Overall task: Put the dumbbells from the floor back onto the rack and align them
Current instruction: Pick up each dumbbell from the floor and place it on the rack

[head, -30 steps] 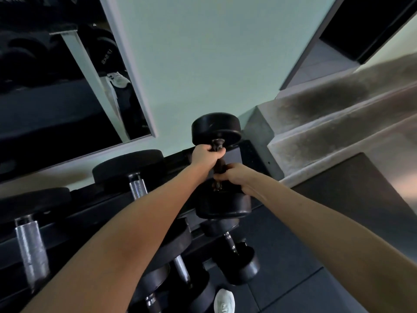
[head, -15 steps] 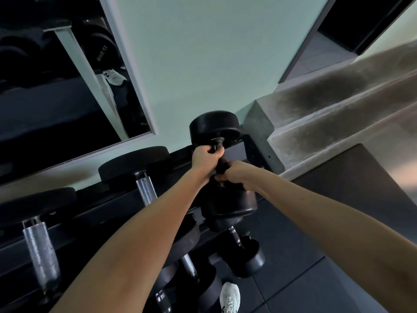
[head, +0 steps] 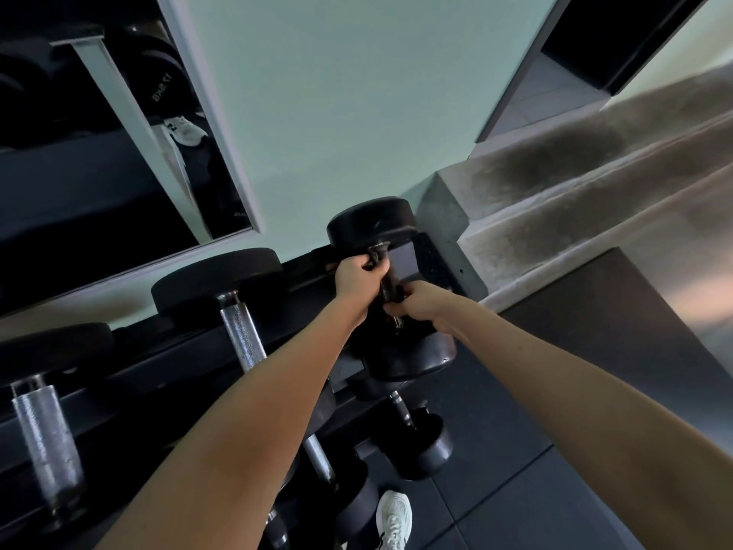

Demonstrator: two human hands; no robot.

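A black round-headed dumbbell (head: 371, 226) lies at the right end of the dark rack's (head: 166, 359) top tier, one head toward the wall, the other toward me. My left hand (head: 357, 277) grips the far part of its handle. My right hand (head: 422, 305) grips the near part, just above the near head (head: 412, 359). To the left, two more dumbbells (head: 222, 279) with knurled steel handles rest on the same tier. Lower tiers hold other dumbbells (head: 426, 448).
A mirror (head: 99, 144) hangs on the pale wall at the left. Concrete steps (head: 555, 200) rise at the right, close to the rack's end. Dark rubber floor tiles (head: 515, 490) lie below. My white shoe (head: 392, 520) stands near the rack's base.
The held dumbbell has shifted slightly right and further onto the rack's top tier; both hands stay on its handle. My view has drifted a little, showing more of the shoe.
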